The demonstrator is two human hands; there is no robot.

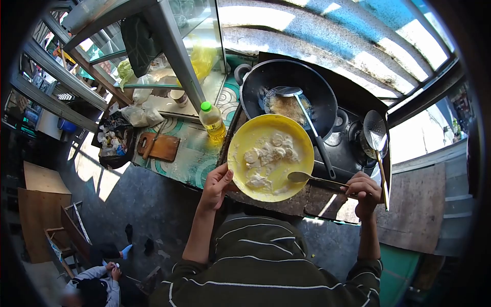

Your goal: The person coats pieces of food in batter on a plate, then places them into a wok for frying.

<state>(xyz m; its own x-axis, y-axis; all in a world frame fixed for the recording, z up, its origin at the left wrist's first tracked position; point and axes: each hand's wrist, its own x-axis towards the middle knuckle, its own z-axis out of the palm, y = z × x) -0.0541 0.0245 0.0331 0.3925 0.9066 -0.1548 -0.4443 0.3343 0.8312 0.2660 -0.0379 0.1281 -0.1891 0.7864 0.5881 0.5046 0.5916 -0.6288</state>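
Note:
My left hand (217,187) grips the left rim of a yellow bowl (240,179), thumb on the edge and fingers underneath. White floury lumps (271,153) lie in the bowl, with pale residue smeared round them. My right hand (365,191) is closed on the handle of a spoon (317,179), whose head is over the bowl's lower right inside. Behind the bowl stands a black wok (261,77) with something pale brown frying in bubbling oil (285,108). A spatula (318,135) rests in the wok, its black handle slanting out past the bowl.
A green-capped bottle of yellow oil (211,122) stands left of the wok. Further left are a cutting board (164,147) with a knife and a glass cabinet (204,51). A strainer (376,130) lies right of the stove. Another person (97,284) sits at lower left.

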